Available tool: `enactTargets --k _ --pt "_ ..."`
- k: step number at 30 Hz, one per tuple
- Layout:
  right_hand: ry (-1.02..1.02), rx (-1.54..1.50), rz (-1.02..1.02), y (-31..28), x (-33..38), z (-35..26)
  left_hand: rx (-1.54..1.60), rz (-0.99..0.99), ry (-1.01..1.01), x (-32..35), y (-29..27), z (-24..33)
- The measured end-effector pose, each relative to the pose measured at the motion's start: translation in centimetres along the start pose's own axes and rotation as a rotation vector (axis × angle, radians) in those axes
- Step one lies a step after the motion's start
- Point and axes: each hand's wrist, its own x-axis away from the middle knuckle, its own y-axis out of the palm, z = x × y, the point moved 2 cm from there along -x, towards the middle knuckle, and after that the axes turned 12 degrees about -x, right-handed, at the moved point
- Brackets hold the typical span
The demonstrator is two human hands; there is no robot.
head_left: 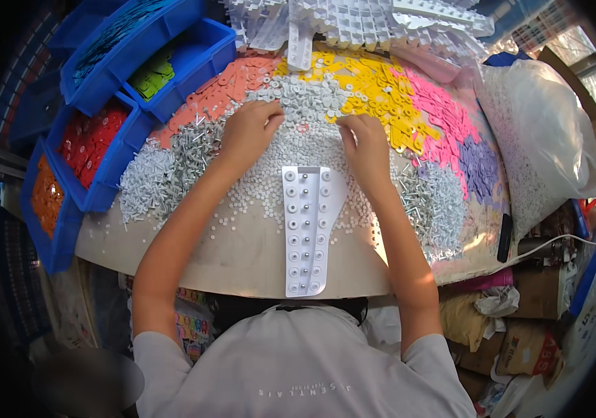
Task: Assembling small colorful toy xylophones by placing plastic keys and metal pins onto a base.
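Both my hands are over the heap of small white plastic discs [305,97] in the middle of the table. My left hand [251,129] is at the pile's left side, fingers curled toward the thumb. Opposite it, at the right side, my right hand [367,143] has its fingertips drawn in to the thumb. Whatever either hand pinches is too small or hidden to make out. Between my forearms lies a long white plastic tray [316,237]. Round white pieces sit in rows along its two sides, and small metal studs stand down its middle channel.
Metal pins [193,153] and white pins [146,182] are heaped at left, with more metal pins [416,198] at right. Coloured flat tabs, such as yellow ones [378,90], lie behind. Blue bins [106,157] line the left; a plastic sack [545,132] stands right; stacked white trays [354,28] are at the back.
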Motion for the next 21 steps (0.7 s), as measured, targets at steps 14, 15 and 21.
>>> enactTargets --k 14,15,21 --pt "0.05 0.097 -0.066 3.3 -2.0 4.3 -0.111 -0.048 0.098 0.1 1.7 0.9" --pt "0.063 0.047 -0.076 3.0 -1.9 3.8 -0.113 -0.055 0.095 0.7 0.7 1.5" --pt "0.351 -0.347 -0.157 -2.2 1.7 -4.0 0.361 -0.36 0.007 8.5 -5.5 5.3"
